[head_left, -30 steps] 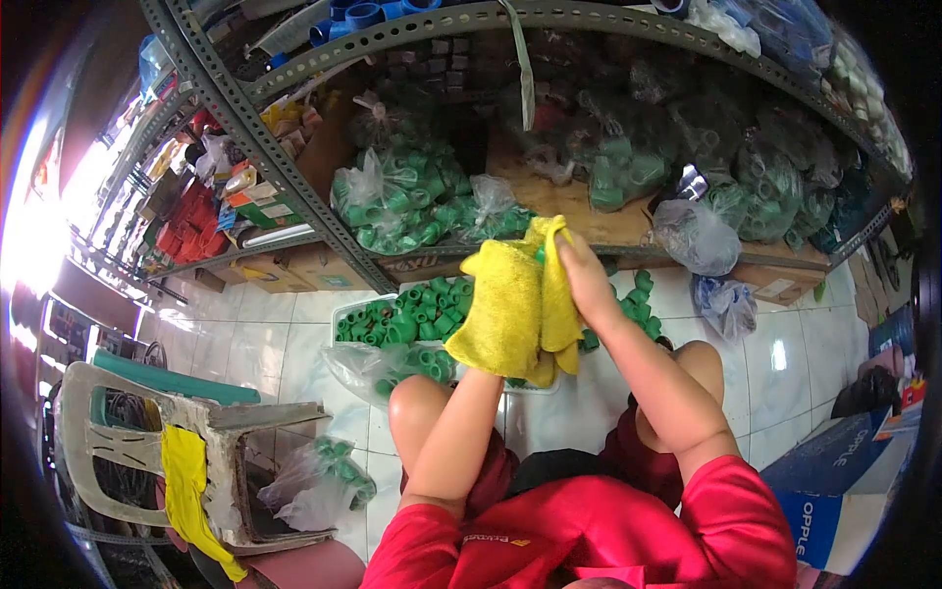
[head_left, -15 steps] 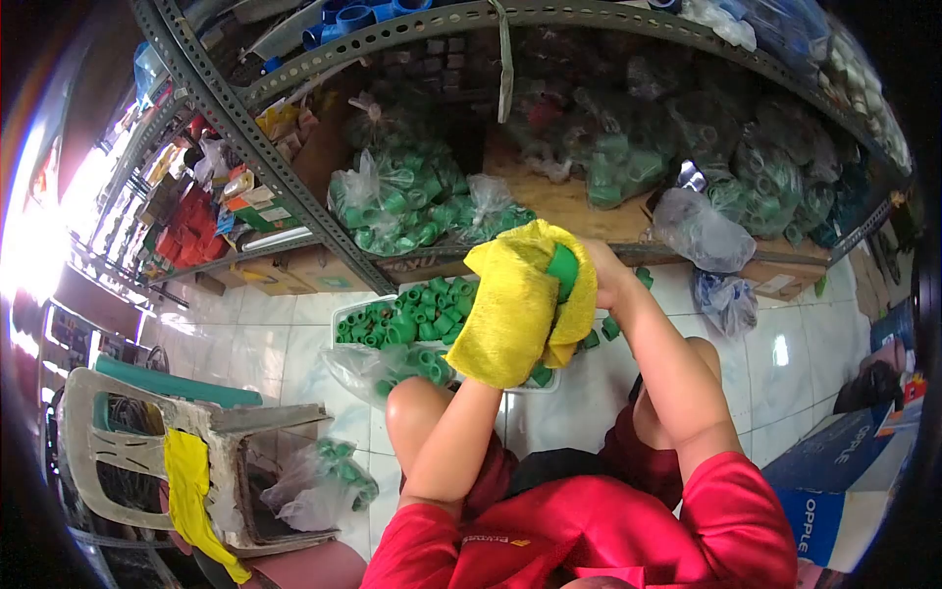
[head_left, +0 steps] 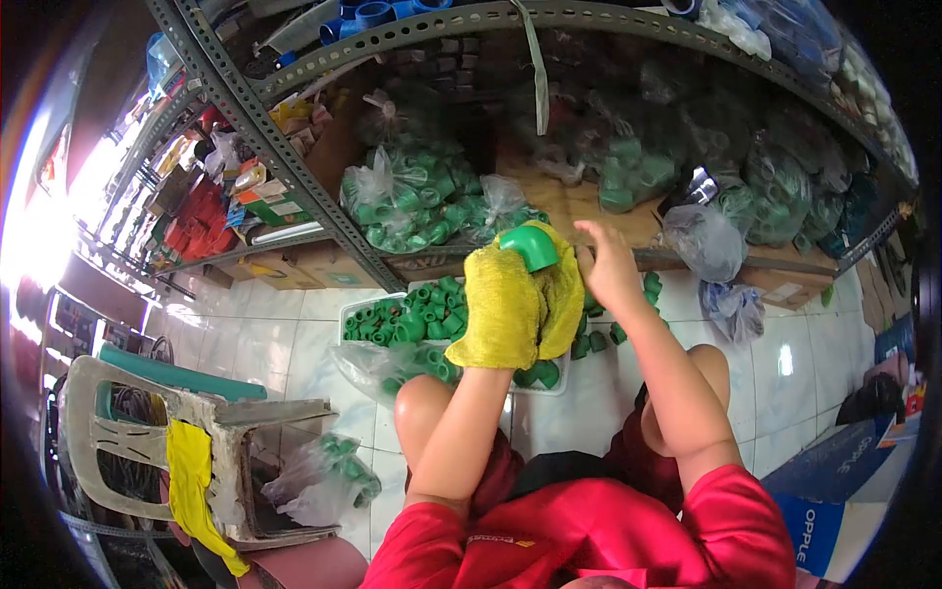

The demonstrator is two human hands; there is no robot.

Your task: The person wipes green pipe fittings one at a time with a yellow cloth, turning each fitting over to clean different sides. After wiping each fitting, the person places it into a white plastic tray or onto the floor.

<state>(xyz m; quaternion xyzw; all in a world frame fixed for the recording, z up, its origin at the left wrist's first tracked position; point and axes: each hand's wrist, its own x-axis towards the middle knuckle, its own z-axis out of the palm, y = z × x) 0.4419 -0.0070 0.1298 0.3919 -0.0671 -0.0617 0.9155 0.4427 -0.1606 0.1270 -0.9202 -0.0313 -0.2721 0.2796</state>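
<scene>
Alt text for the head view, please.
A left hand wrapped in a yellow cloth holds a green elbow fitting, the right hand open beside it. Below sits a white tray of green fittings.

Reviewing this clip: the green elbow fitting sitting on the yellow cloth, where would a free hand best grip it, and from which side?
Grip the green elbow fitting across its curved outer bend, coming from above and the right. The yellow cloth over the left hand wraps its underside, so only the top is exposed, and the open right hand is right beside it.
</scene>
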